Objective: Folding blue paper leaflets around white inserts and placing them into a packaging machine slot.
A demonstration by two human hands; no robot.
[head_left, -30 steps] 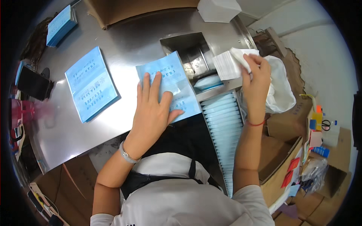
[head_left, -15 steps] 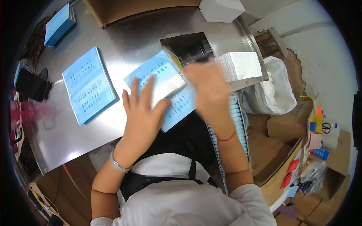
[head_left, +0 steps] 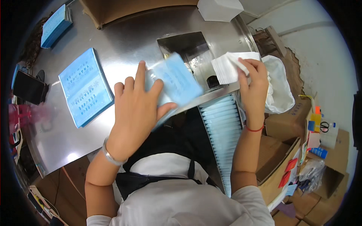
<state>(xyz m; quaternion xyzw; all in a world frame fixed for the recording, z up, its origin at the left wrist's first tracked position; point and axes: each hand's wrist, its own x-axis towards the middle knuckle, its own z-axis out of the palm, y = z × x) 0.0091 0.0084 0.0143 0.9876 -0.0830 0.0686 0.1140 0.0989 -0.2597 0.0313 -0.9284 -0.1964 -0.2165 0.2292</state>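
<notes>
Pressing down on the steel worktop, the left hand lies flat with fingers spread and pointing away from the body, its thumb hooked over the near edge of a pale blue flat plastic pouch. The pouch sits partly under the fingertips and juts out to the thumb side, blurred, its long axis running slantwise from the far left corner down toward the near right. Out past the little finger lies a stack of blue printed pouches, well apart from the hand. The right hand is closed in a pinch on a white folded mask stack, held just beyond the pouch and above the metal chute opening. Below that wrist, which wears a thin red band, a row of light blue pouches overlaps down a sloped track toward the body. Beyond the right hand's knuckles sits a white plastic bag.
</notes>
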